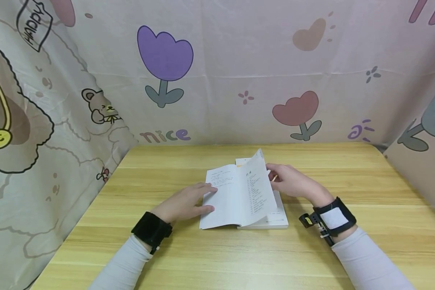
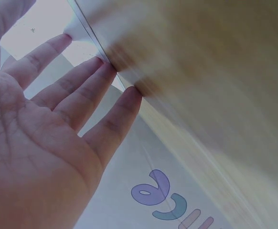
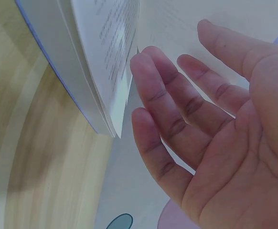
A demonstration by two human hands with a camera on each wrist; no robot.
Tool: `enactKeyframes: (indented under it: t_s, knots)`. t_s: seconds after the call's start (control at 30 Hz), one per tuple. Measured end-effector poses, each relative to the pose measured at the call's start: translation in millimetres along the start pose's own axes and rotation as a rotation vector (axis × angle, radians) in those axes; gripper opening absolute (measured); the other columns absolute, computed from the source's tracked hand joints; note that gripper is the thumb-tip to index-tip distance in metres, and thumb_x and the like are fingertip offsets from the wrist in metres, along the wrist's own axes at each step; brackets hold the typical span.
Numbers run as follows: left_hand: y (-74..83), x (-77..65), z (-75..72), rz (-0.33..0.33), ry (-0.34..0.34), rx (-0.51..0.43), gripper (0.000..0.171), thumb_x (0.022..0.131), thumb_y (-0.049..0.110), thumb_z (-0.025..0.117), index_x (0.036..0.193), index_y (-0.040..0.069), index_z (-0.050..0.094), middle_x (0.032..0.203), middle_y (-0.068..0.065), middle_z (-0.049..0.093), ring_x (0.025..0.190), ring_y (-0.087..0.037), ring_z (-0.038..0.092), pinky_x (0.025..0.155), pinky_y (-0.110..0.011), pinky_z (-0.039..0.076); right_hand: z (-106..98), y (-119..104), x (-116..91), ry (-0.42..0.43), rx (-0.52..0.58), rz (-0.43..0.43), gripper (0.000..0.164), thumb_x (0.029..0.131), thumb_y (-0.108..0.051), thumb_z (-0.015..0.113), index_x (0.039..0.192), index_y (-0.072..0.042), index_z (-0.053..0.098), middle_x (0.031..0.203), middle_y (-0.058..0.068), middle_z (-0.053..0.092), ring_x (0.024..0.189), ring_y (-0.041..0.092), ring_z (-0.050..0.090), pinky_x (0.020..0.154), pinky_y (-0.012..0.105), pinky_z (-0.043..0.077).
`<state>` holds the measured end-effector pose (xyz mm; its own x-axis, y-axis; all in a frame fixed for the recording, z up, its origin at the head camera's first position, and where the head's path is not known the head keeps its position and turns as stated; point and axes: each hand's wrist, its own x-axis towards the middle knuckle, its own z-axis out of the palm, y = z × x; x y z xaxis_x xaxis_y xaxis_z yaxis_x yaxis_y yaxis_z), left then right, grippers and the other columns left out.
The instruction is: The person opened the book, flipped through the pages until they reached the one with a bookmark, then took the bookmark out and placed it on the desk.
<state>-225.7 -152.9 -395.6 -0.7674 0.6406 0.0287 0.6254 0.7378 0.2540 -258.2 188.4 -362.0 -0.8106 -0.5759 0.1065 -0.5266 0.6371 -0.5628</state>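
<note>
An open book [image 1: 219, 207] with white pages lies at the middle of the table. Its left side is flat, while a printed page [image 1: 259, 193] stands lifted at a slant over the thick right-hand block. My left hand [image 1: 185, 201] rests on the left margin, fingers fairly straight and thumb apart; the left wrist view has its fingertips along the book's edge [image 2: 98, 40]. Beside the raised page's right edge is my right hand [image 1: 293, 181], its fingertips partly hidden behind that page. In the right wrist view those loosely bent fingers [image 3: 151, 83] pinch nothing, close to the book's pages [image 3: 103, 52].
The light wooden table [image 1: 159, 257] reaches back to a patterned cloth [image 1: 221, 112] hung behind it. More cloth hangs at the left and right sides. Each wrist wears a black strap [image 1: 152, 229], and the right one has a small device [image 1: 313, 221] on it.
</note>
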Motion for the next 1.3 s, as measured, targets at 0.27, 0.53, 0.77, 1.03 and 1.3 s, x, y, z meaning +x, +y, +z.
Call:
enactKeyframes:
  t_s: [0.27,0.53,0.77,1.03,1.3]
  knots:
    - [0.4,-0.2,-1.3,-0.003,0.000,-0.012,0.060,0.092,0.046,0.060,0.141,0.013,0.051,0.144,-0.007,0.045,0.132,-0.023,0.038,0.105,-0.039,0.033,6,-3,1,0.002,-0.002,0.006,0.034,0.085,0.001,0.060,0.118,-0.008,0.060,0.081,-0.004,0.062,0.072,0.013,0.058,0.062,0.028,0.050]
    - [-0.8,0.6,-0.3,-0.005,0.007,-0.014,0.058,0.092,0.046,0.060,0.140,0.015,0.052,0.143,-0.007,0.046,0.131,-0.022,0.039,0.105,-0.039,0.033,12,-8,3,-0.006,-0.019,0.000,0.036,0.086,0.000,0.063,0.120,-0.009,0.060,0.084,-0.007,0.062,0.074,0.013,0.059,0.066,0.028,0.052]
    - [-1.1,0.2,-0.8,-0.006,0.008,-0.027,0.059,0.092,0.047,0.060,0.140,0.014,0.052,0.143,-0.006,0.046,0.132,-0.021,0.038,0.105,-0.038,0.033,16,-12,3,-0.006,-0.030,-0.023,0.039,0.086,0.001,0.063,0.123,-0.007,0.059,0.089,-0.006,0.063,0.077,0.011,0.061,0.071,0.027,0.052]
    - [-1.5,0.0,-0.8,-0.007,0.012,-0.032,0.059,0.091,0.048,0.060,0.140,0.015,0.052,0.142,-0.005,0.046,0.131,-0.021,0.039,0.104,-0.037,0.035,20,-17,4,-0.005,-0.046,-0.019,0.041,0.087,-0.003,0.065,0.127,-0.009,0.058,0.087,-0.006,0.063,0.073,0.009,0.060,0.067,0.025,0.052]
    - [-2.0,0.0,-0.7,-0.009,0.012,-0.033,0.059,0.092,0.049,0.059,0.140,0.015,0.052,0.142,-0.004,0.046,0.130,-0.020,0.039,0.104,-0.037,0.035,24,-19,6,-0.011,-0.058,-0.035,0.037,0.086,-0.005,0.068,0.121,-0.011,0.059,0.086,-0.005,0.063,0.073,0.009,0.060,0.067,0.025,0.052]
